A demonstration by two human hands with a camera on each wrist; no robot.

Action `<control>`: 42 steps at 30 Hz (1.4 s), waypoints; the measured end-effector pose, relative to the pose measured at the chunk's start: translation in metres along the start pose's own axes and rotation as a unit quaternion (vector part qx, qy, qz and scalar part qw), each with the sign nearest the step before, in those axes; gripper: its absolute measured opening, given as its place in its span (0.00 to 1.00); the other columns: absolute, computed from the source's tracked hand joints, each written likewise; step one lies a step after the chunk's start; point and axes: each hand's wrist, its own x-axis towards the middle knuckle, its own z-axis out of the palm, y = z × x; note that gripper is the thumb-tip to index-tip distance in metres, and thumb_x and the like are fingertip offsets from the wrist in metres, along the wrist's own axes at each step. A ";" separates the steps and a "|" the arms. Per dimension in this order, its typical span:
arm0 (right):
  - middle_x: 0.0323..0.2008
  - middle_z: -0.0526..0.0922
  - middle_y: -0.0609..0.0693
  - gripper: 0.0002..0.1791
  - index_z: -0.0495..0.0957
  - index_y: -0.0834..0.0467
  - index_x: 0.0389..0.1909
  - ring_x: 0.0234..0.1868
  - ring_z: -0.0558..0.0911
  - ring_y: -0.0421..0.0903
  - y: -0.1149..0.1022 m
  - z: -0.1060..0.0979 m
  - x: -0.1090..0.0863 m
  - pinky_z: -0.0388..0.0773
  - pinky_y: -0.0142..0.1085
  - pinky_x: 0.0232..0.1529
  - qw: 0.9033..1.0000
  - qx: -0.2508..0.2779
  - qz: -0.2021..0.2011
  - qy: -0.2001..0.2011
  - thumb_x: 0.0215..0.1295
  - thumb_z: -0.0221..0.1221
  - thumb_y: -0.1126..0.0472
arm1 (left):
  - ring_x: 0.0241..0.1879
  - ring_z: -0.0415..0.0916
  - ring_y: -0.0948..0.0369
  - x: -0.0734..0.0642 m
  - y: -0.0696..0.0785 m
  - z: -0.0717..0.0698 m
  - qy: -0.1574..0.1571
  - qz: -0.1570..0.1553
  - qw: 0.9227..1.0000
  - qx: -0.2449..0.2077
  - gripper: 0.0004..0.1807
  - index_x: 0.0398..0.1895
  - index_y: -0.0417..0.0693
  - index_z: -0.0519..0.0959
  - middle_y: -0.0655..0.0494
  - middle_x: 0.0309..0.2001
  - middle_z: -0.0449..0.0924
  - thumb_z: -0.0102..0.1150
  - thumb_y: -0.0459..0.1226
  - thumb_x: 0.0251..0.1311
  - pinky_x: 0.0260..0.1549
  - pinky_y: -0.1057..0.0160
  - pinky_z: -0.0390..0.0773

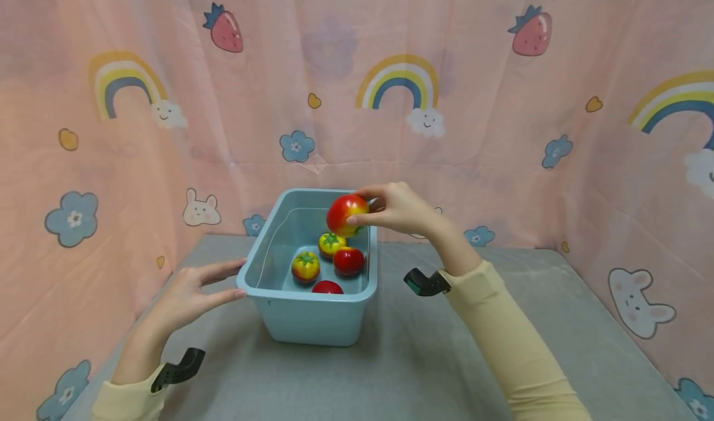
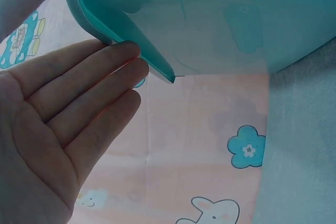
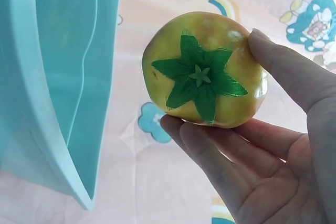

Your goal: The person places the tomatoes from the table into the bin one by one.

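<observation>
My right hand pinches a red and yellow tomato between thumb and fingers, above the right side of a light blue plastic bin. In the right wrist view, the green star-shaped calyx of that tomato faces the camera. Inside the bin lie several more: a yellow-red tomato, another yellowish one behind it, a red tomato, and one partly hidden by the front rim. With fingers fairly straight, my left hand touches the bin's left front corner; its palm shows in the left wrist view.
The bin stands on a grey cloth-covered table. Behind and at both sides hangs a pink curtain printed with rainbows, strawberries, flowers and rabbits. Each wrist carries a black camera mount.
</observation>
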 end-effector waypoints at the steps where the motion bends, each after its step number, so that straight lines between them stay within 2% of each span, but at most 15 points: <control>1: 0.47 0.83 0.50 0.29 0.77 0.55 0.55 0.43 0.85 0.45 -0.001 0.000 0.001 0.83 0.38 0.43 1.000 0.000 -0.001 -0.001 0.55 0.67 0.46 | 0.56 0.77 0.56 0.000 0.000 0.000 0.000 0.000 1.000 0.001 0.31 0.61 0.60 0.74 0.62 0.57 0.78 0.65 0.54 0.53 0.50 0.49 0.78; 15: 0.51 0.82 0.52 0.29 0.76 0.56 0.56 0.46 0.85 0.49 -0.001 0.008 0.012 0.82 0.40 0.46 1.000 0.007 -0.010 -0.013 0.55 0.67 0.48 | 0.56 0.77 0.55 -0.001 0.001 0.000 -0.002 -0.002 1.000 -0.002 0.30 0.61 0.61 0.74 0.62 0.57 0.78 0.65 0.54 0.53 0.51 0.48 0.77; 30: 0.52 0.81 0.52 0.28 0.77 0.56 0.56 0.50 0.83 0.51 0.000 0.016 0.027 0.81 0.41 0.48 0.999 0.000 0.002 -0.034 0.57 0.65 0.47 | 0.56 0.77 0.57 -0.001 0.003 0.000 -0.002 0.001 1.000 -0.001 0.31 0.61 0.59 0.74 0.62 0.57 0.78 0.65 0.53 0.53 0.51 0.48 0.77; 42: 0.55 0.80 0.54 0.31 0.74 0.57 0.60 0.51 0.82 0.50 0.004 0.020 0.033 0.81 0.41 0.48 0.999 -0.001 0.007 -0.033 0.58 0.64 0.46 | 0.56 0.77 0.57 0.000 0.004 0.001 -0.001 0.003 1.000 0.000 0.31 0.61 0.58 0.75 0.62 0.56 0.78 0.66 0.53 0.53 0.50 0.50 0.78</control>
